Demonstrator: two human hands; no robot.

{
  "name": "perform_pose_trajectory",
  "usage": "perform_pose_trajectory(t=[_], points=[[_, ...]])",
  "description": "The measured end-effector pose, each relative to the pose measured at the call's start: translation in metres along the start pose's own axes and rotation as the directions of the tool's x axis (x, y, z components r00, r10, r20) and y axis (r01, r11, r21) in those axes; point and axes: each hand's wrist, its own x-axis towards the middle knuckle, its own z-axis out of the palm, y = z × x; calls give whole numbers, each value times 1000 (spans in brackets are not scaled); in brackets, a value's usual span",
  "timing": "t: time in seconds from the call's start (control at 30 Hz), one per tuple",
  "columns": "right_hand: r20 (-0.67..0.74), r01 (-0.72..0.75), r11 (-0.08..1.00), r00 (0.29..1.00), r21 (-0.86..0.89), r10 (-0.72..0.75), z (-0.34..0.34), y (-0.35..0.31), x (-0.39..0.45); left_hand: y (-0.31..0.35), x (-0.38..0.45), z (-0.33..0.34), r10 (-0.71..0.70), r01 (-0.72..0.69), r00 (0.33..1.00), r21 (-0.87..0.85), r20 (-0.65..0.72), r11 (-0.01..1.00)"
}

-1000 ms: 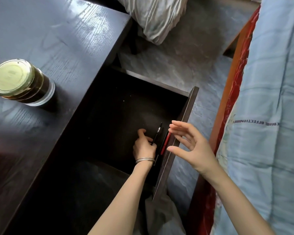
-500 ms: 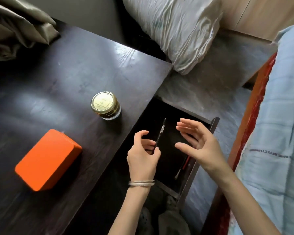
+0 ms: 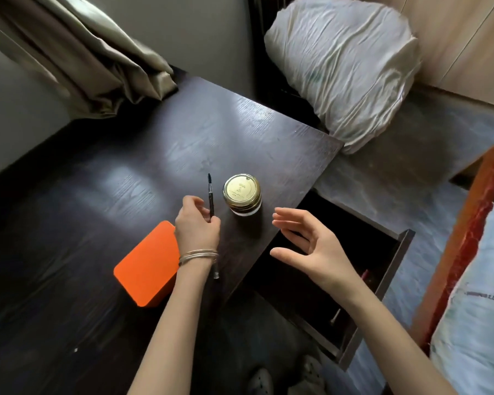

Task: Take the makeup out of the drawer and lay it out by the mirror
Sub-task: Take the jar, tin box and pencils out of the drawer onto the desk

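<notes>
Eyebrow pencil, thin, light and stiff, is being pinched mid-stick by the left hand, while the right hand is hanging spread, holding nothing.

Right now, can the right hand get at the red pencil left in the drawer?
Probably yes: the right hand is open and empty above the open drawer, and nothing covers the red pencil by its front wall.

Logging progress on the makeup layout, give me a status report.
Left hand pinches brow pencil over tabletop, beside gold-lidded jar. Right hand open, empty, above open drawer. Red pencil in drawer. Nothing blocking.
</notes>
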Motion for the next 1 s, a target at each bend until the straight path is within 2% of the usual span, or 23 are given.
perform_pose_trajectory(t=[0.27,0.4,0.5,0.57,0.63,0.7,0.77,0.9,1.0], points=[[20,-12,1000,1000,7,11,13,13,13,-10,29,25,-57,41,994,170,92,985],[-1,-4,1000,1000,19,4,9,18,12,-4,30,24,-13,-2,997,187,78,982],[-28,3,999,1000,51,-1,0,23,6,2,1,21,112,-111,993,49,-34,993],[-54,8,998,999,61,-5,-7,27,-1,10,-31,20,179,-194,976,-118,-126,974],[-93,7,997,996,71,0,-17,31,-10,18,-63,23,184,-216,974,-320,-128,922],[-132,5,996,991,86,6,-29,37,-21,22,-90,34,181,-154,984,-514,2,844],[-181,-1,996,983,93,18,-45,46,-34,21,-110,56,204,-49,962,-615,184,787],[-304,-41,992,949,121,76,-83,72,-64,10,-139,119,241,87,859,-593,451,800],[-392,-78,986,910,150,132,-108,93,-87,-3,-157,172,197,184,775,-512,601,839]])
